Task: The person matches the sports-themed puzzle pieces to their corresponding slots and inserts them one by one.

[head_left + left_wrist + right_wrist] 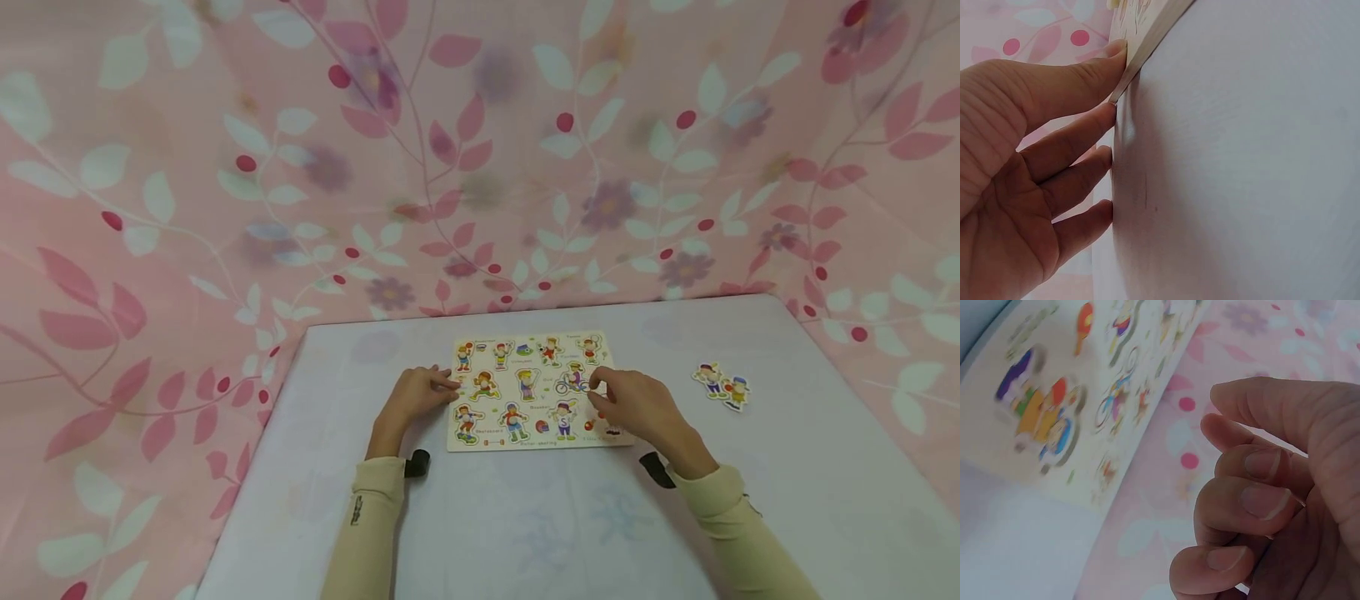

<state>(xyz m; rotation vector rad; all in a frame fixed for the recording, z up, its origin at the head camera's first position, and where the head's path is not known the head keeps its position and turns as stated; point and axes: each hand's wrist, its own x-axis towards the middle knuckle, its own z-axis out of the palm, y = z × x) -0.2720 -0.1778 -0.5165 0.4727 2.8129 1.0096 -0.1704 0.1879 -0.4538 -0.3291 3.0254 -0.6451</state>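
A wooden picture puzzle board [540,408] with cartoon sports figures lies flat on the table. At its left edge is my left hand [423,392]. In the left wrist view, that hand's thumb rests on the board's face and its index fingertip meets the edge, pinching the board [1154,28]. My right hand [637,408] hovers over the board's right side, beside the cyclist figure [572,379], and covers part of the lower right figure. In the right wrist view, its fingers [1241,500] are loosely bent, with nothing between them and the thumb.
Two loose figure pieces, one in a purple cap [709,379] and one in a blue cap [737,393], lie touching or overlapping right of the board. A pale cloth covers the table [540,517]. Pink floral fabric [480,167] hangs behind and at the sides.
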